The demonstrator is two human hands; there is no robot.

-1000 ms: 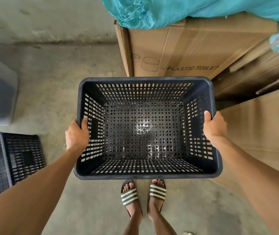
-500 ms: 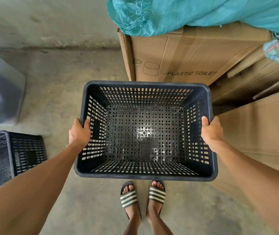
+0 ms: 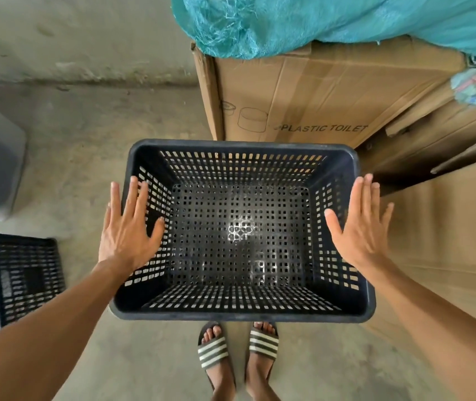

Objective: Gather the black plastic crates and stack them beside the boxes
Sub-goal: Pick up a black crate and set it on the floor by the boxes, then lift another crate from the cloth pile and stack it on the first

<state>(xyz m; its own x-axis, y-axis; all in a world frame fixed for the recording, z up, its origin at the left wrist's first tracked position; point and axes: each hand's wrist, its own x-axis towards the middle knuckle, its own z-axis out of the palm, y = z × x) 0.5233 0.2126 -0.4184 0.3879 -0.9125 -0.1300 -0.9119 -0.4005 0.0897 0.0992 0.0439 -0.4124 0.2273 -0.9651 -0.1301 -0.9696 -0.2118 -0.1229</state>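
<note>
— Where's your black crate (image 3: 239,235)?

— It sits upright in front of your sandals (image 3: 238,347), just near of the "PLASTIC TOILET" cardboard box (image 3: 318,94).

— And your hands?

— Your left hand (image 3: 128,230) and right hand (image 3: 360,227) are both spread flat above its side rims, gripping nothing. A second crate (image 3: 14,273) lies far left.

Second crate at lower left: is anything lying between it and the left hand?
Nothing visible does. The left hand, open, hovers at the placed crate's left rim; only bare concrete floor separates it from the second crate, which the frame edge partly crops.
</note>
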